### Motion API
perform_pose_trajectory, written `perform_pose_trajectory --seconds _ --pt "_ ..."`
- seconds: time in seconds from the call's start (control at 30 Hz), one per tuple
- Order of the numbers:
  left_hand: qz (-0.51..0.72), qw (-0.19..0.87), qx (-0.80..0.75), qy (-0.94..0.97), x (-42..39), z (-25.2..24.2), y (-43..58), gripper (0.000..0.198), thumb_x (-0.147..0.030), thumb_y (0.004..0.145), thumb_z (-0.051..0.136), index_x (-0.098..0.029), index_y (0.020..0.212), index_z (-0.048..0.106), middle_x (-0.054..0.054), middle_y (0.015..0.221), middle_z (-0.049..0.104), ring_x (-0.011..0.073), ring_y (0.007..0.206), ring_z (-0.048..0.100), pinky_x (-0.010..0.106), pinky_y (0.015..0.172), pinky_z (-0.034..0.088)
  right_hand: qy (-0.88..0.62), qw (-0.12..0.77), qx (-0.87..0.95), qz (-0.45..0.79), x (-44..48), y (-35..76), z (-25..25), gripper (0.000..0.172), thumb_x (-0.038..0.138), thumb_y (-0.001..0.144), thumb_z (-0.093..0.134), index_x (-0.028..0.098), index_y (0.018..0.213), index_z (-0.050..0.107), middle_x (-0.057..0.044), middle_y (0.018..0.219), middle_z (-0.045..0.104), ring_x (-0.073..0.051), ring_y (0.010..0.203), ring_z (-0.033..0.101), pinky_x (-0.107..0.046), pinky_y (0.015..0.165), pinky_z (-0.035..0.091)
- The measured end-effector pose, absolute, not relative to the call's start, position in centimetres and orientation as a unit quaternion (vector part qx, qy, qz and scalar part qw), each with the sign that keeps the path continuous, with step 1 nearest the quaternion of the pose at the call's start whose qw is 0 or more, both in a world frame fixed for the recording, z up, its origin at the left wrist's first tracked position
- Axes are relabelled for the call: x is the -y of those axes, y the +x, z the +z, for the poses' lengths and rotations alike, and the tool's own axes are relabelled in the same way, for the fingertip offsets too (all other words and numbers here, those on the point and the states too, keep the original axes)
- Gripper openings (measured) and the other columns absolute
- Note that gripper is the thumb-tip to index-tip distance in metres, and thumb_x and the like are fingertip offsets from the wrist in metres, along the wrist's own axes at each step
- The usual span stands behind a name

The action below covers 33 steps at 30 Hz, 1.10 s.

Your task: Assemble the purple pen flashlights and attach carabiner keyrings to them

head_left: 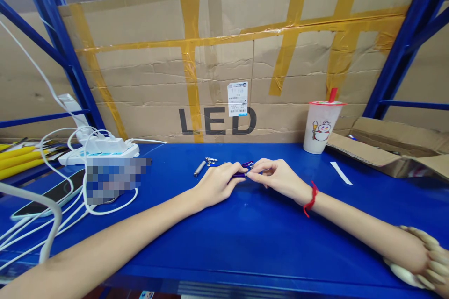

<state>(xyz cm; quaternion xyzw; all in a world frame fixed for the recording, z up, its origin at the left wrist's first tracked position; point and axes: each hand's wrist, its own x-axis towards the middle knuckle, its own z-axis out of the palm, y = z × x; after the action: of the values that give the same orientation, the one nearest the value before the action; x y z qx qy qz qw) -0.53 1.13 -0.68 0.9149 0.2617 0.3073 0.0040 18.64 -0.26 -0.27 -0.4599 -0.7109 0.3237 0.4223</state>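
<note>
My left hand (220, 181) is closed around a slim, shiny dark-blue tube (239, 174) just above the blue table. My right hand (277, 177) pinches at the tube's right end, where a small silvery tip shows; whether it holds a separate small part is hidden by the fingers. Behind my hands lie more shiny blue pieces (247, 164). Left of my left hand rests a silver cylinder (199, 168), and near it a small pointed metal piece (211, 159) with several tiny metal bits beside it.
A white cup (321, 128) with a red straw stands at the back right, beside an open cardboard box (382, 152) and a white strip (341, 173). Left are a power strip (101, 149), tangled white cables and a phone (52, 194). A big taped carton (157, 88) closes off the back.
</note>
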Motion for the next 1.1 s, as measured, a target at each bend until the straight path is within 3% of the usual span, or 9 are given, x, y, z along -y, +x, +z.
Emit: perform_pose_trajectory --seconds 0.67,0.97,1.1 --pt "0.297 0.020 -0.230 0.926 -1.0 -0.4 -0.6 0.023 -0.024 0.091 0.038 -0.020 0.111 0.050 0.005 0.111 0.062 0.0156 0.099 0.060 0.028 0.087 0.046 -0.469 0.423 0.699 0.335 0.0 18.9 -0.1 0.032 0.045 0.055 0.071 0.014 0.056 0.064 -0.004 0.077 0.063 -0.004 0.042 0.044 -0.023 0.042 0.040" --pt "0.289 0.004 -0.278 0.916 -0.9 -0.3 -0.3 0.021 -0.024 0.091 0.036 -0.019 0.107 0.050 0.005 0.106 0.063 0.0172 0.092 0.061 0.029 0.080 0.047 -0.412 0.521 0.723 0.190 0.3 18.8 0.1 0.033 0.047 0.059 0.072 0.016 0.070 0.068 -0.004 0.081 0.059 -0.005 0.044 0.041 -0.022 0.041 0.038" --pt "0.294 -0.003 -0.281 0.914 -0.9 -0.3 -0.3 0.022 -0.023 0.092 0.034 -0.019 0.107 0.050 0.005 0.105 0.063 0.0175 0.091 0.061 0.028 0.077 0.048 -0.378 0.508 0.769 0.083 0.9 18.9 0.5 0.026 0.046 0.068 0.066 0.021 0.073 0.071 -0.003 0.081 0.056 -0.006 0.048 0.044 -0.024 0.046 0.041"
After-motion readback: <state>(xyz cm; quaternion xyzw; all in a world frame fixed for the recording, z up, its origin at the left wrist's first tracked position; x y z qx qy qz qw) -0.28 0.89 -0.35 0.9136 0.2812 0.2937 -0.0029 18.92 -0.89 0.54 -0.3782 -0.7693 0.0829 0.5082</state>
